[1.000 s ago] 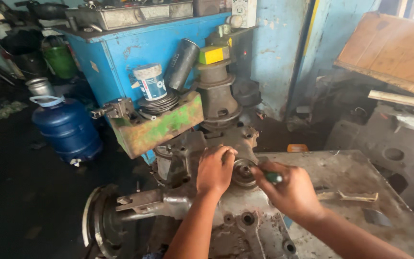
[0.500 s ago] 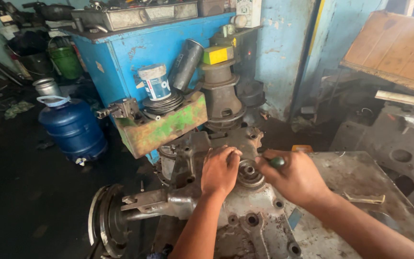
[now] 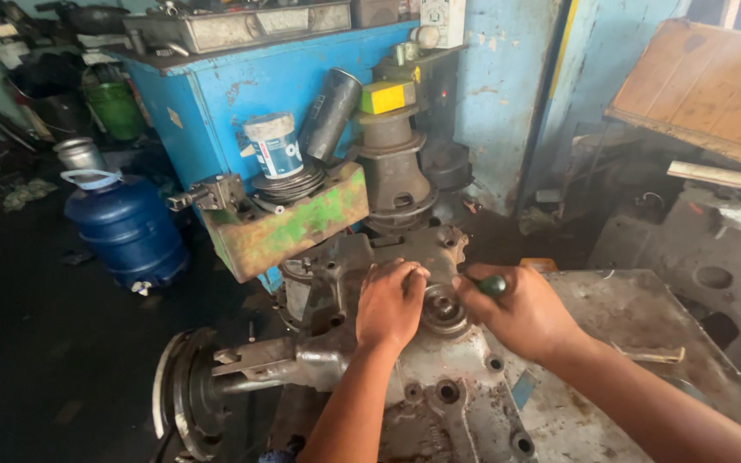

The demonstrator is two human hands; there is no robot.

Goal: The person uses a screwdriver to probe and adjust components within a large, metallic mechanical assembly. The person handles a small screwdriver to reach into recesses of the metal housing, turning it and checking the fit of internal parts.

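One head-worn camera looks steeply down and forward. It sits close above the metal workbench (image 3: 645, 317), facing the blue cabinet (image 3: 242, 94) beyond its far edge.

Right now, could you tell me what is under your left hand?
The left hand rests on a grey metal gear housing, beside its round bearing seat. What the palm covers is hidden.
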